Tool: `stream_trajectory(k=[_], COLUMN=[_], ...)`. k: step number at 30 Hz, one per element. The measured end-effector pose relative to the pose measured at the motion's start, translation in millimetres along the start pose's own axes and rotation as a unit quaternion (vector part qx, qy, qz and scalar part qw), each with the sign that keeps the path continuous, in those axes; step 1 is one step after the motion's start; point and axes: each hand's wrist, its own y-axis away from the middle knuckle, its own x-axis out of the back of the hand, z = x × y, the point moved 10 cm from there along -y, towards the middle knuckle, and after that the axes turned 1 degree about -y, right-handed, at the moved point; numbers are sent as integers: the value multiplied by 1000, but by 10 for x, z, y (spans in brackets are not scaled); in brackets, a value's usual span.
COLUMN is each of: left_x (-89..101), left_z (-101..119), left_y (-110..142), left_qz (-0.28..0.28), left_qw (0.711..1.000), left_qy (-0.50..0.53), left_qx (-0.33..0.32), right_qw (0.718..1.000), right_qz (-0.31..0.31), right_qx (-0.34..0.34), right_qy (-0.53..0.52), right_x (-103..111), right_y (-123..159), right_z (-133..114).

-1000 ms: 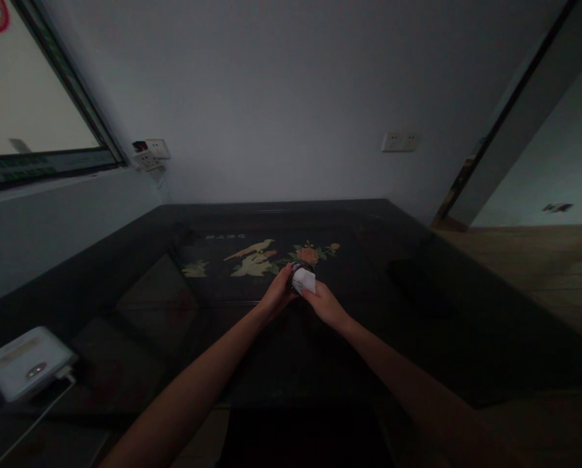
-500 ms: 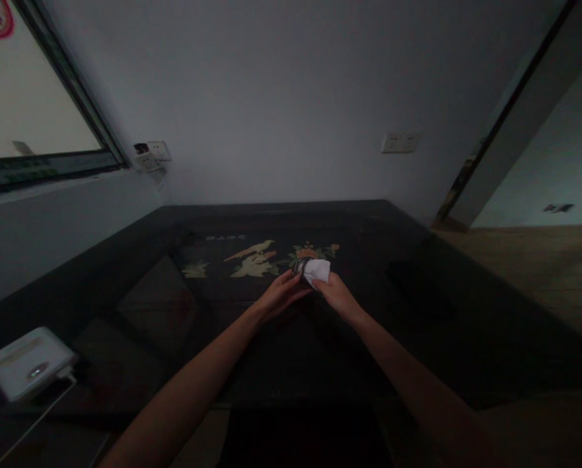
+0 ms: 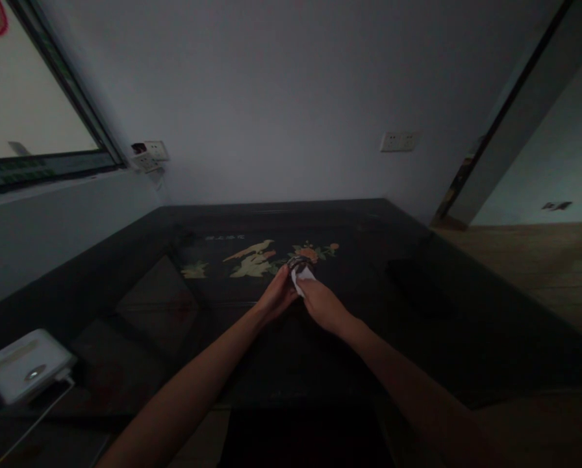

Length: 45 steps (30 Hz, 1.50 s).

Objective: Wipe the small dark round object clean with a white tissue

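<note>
Both my hands meet over the middle of a dark table [image 3: 466, 351] in a dim room. My left hand [image 3: 277, 296] is curled around a small dark round object [image 3: 298, 263] whose rim catches a little light; I cannot make out what it is. My right hand [image 3: 320, 304] is closed on a small white cloth or tissue [image 3: 301, 275], pressed against that object. Most of the cloth is hidden under my fingers.
The table top carries a painted bird and flower design [image 3: 259, 257]. A white power bank [image 3: 25, 372] with a cable lies at the near left. A flat dark object [image 3: 412, 279] lies at the right. Wall sockets [image 3: 398, 141] sit on the back wall; a doorway opens at right.
My right hand has drawn back left and down with the white cloth, which now shows less. My left hand has closed in tighter on the round object.
</note>
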Motion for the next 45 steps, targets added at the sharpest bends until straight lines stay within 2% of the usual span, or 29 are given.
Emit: stream_trajectory(k=[4,9,13,15,17,19,22,24,25,26,27,28,32,34,37,40,42,45], left_x=[-61,-100,-108,-109,-103,-94,-87,-68,-51,-34,-18,-4,30,31,-13,-71,-101,-106], left_z=[2,-42,-35,-19,-7,-6,-23,-48,-61,-75,-87,-94,-82,-68,-55,-59,-82,-100], left_y=[-5,21,29,28,27,24,12,-3,-11,-18,-24,-28,-19,-6,8,14,19,26], left_qz=[5,-5,-8,-4,1,4,-2,-3,-1,1,3,5,17,26,27,24,22,28], left_qw=[1000,998,998,999,999,999,999,999,999,999,999,999,999,999,998,997,995,994], left_qy=[17,20,34,39,41,38,35,32,30,26,23,20,16,20,37,57,64,66], left_qx=[16,52,45,35,26,22,21,25,28,32,34,36,32,31,36,51,70,82], right_qw=[986,973,989,998,995,969,889,830,811,806,816,838,950,980,998,993,986,982], right_qz=[-2,5,-6,-8,5,31,84,121,135,144,144,134,42,2,-34,-36,-26,-10], right_qx=[27,17,-10,-31,-57,-93,-160,-196,-207,-216,-221,-219,-165,-123,-43,16,27,24], right_qy=[162,229,150,57,-76,-225,-421,-509,-530,-532,-515,-482,-262,-154,-12,113,164,187], right_x=[-76,-133,-121,-107,-101,-122,-209,-259,-268,-263,-247,-220,-127,-104,-98,-126,-153,-180], right_y=[-6,-3,5,-1,-10,-16,5,34,47,59,62,57,10,3,5,13,13,13], right_z=[-87,-129,-117,-75,-4,102,297,400,435,461,469,459,292,194,47,-30,-29,-17])
